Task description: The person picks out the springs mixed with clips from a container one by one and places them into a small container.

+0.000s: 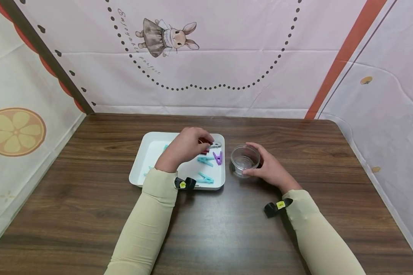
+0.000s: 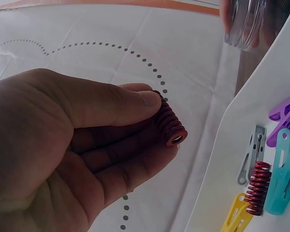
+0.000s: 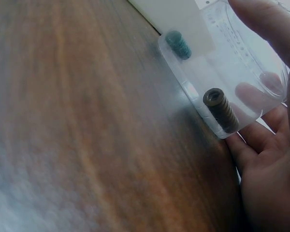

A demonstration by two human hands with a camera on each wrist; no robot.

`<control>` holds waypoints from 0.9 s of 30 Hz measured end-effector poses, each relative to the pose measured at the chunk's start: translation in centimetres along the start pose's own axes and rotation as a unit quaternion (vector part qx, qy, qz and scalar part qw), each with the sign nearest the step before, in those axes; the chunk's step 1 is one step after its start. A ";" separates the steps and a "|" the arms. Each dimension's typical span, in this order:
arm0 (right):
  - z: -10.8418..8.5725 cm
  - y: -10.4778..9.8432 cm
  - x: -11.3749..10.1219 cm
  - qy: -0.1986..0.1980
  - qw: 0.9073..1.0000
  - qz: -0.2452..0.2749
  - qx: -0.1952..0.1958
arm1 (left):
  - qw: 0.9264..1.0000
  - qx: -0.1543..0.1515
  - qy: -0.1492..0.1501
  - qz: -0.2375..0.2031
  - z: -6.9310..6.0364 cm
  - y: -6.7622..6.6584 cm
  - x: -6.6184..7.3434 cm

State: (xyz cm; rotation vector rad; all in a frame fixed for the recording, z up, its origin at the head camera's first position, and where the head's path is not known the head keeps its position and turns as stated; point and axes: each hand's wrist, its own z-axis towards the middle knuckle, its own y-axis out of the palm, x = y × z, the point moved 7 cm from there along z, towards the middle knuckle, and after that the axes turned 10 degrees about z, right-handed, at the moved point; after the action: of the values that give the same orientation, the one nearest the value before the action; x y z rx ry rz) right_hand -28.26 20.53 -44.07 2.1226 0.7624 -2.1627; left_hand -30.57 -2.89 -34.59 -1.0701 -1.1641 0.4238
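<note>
Over the white tray [image 1: 148, 152], my left hand [image 1: 187, 147] pinches a dark red coil spring [image 2: 171, 124] between thumb and fingers. A second red spring [image 2: 258, 189] lies in the tray below, beside a teal clothespin [image 2: 283, 176], a grey metal clip [image 2: 255, 151] and a yellow clothespin [image 2: 237, 215]. My right hand [image 1: 270, 168] grips the side of a clear round jar [image 1: 245, 156], which stands on the table right of the tray. Inside the jar are a green spring [image 3: 178, 45] and a dark brownish spring [image 3: 221, 110].
A purple clothespin [image 1: 218, 157] and more teal clothespins [image 1: 205, 178] are spread over the tray. The brown wooden table [image 1: 234, 233] extends around it, bounded at the back and sides by patterned cloth [image 1: 227, 68].
</note>
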 end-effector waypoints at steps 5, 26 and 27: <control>0.0 0.0 0.0 0.004 1.000 -0.004 -0.001 | 1.000 0.000 0.000 0.002 0.0 0.0 0.2; 0.0 0.1 -0.1 0.004 1.000 -0.001 -0.004 | 0.998 0.019 0.041 0.046 0.2 0.7 2.1; 0.0 0.1 -0.1 0.003 1.000 0.000 -0.004 | 0.998 0.018 0.042 0.045 0.2 0.8 2.1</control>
State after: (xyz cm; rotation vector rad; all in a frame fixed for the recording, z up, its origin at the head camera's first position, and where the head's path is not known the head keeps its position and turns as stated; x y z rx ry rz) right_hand -28.27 20.41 -44.00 2.1272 0.7714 -2.1504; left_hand -29.74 -0.84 -34.15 -1.1021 -1.0338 0.4651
